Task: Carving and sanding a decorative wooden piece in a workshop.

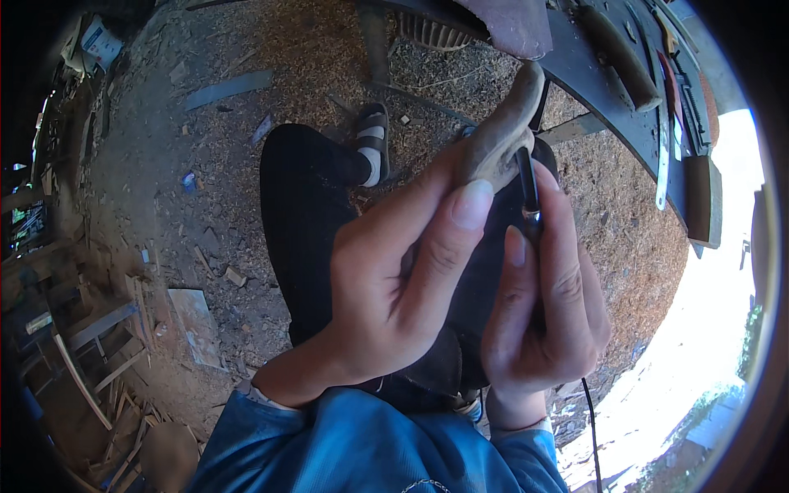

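My left hand [403, 271] is closed around a curved, smooth greyish-brown piece [503, 119], which looks like carved wood with a hollow in its side. The thumb presses on its lower end, and its rounded tip points up and away. In my right hand [546, 320] is a slim black pen-shaped tool [528, 185] with a shiny metal band, pinched between thumb and fingers. Its upper end meets the hollowed side of the piece; the exact tip is hidden there. Both hands are held above my lap. A thin black cord [593, 435] hangs below my right wrist.
A dark workbench [604, 99] at the far right bears a thick wooden rod [620, 57], a metal ruler-like strip [662, 156] and several hand tools. A brownish sheet [514, 25] overhangs its edge. Shavings cover the floor; wooden scraps [90, 361] lie left. A flat board [196, 329] lies nearer.
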A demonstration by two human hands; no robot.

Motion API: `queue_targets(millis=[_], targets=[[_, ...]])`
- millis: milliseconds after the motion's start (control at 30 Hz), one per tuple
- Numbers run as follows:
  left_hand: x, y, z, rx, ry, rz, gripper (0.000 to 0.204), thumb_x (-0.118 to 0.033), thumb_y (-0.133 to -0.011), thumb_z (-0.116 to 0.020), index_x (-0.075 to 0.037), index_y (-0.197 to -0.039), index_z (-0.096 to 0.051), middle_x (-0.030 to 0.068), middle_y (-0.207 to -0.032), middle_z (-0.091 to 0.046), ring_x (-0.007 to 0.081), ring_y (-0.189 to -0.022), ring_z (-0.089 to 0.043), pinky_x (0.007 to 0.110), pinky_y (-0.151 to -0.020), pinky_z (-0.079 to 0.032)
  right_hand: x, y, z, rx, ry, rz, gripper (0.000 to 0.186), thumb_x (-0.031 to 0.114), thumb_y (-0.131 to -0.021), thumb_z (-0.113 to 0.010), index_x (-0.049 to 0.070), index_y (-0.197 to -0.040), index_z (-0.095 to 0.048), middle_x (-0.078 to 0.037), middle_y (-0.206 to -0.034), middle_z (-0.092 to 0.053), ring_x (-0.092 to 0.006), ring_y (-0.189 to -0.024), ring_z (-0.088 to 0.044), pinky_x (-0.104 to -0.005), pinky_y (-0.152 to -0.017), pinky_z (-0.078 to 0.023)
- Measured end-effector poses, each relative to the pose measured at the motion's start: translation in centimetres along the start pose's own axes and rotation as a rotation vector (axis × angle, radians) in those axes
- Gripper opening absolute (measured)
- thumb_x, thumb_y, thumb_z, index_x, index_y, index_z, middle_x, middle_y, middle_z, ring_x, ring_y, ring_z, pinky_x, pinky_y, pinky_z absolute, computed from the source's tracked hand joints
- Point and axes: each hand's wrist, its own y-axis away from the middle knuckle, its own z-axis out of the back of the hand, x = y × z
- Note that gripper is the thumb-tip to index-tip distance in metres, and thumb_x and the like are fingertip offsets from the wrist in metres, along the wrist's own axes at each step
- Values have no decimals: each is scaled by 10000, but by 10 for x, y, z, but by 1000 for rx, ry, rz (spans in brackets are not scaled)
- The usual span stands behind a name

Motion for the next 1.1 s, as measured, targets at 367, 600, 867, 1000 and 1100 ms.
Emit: queue_targets(millis=[367,600,867,1000,1100], targets=[[-14,-10,16,-29,260,222,508,-375,-1121,-408,9,-1424,-545,-72,-696,-412,-24,-507,-269,165,-429,-241,-44,8,3,-153,-247,8,325,18,-902,-692,-126,-1192,-668,-224,-1066,-756,-208,-779,-724,-287,-733,-562],[-33,2,21,128,191,161,576,-388,-1110,-412,53,-1477,-466,15,-823,-609,-21,-542,-353,151,-456,-293,-44,20,4,-169,-404,-263,336,121,-965,-661,-114,-1205,-656,-238,-1126,-738,-256,-1005,-736,-330,-913,-548],[-39,3,19,168,125,69,601,-353,-1105,-408,91,-1509,-390,209,-1322,-637,-12,-586,-416,149,-487,-340,-36,20,12,-185,-472,-366,392,202,-991,-630,-114,-1224,-632,-221,-1108,-735,-233,-999,-726,-332,-911,-542],[-27,-8,18,152,73,6,563,-324,-1114,-394,85,-1500,-413,215,-1394,-610,-11,-590,-417,145,-482,-327,-17,8,9,-119,-629,-334,345,155,-995,-619,-109,-1216,-603,-229,-1143,-722,-236,-985,-734,-324,-877,-555],[-16,-12,20,45,-77,-66,501,-286,-1121,-400,73,-1460,-481,90,-1124,-692,-22,-571,-391,147,-462,-289,-6,-5,13,22,-545,-215,295,19,-946,-660,-86,-1221,-630,-195,-1051,-746,-206,-841,-749,-280,-761,-569]])
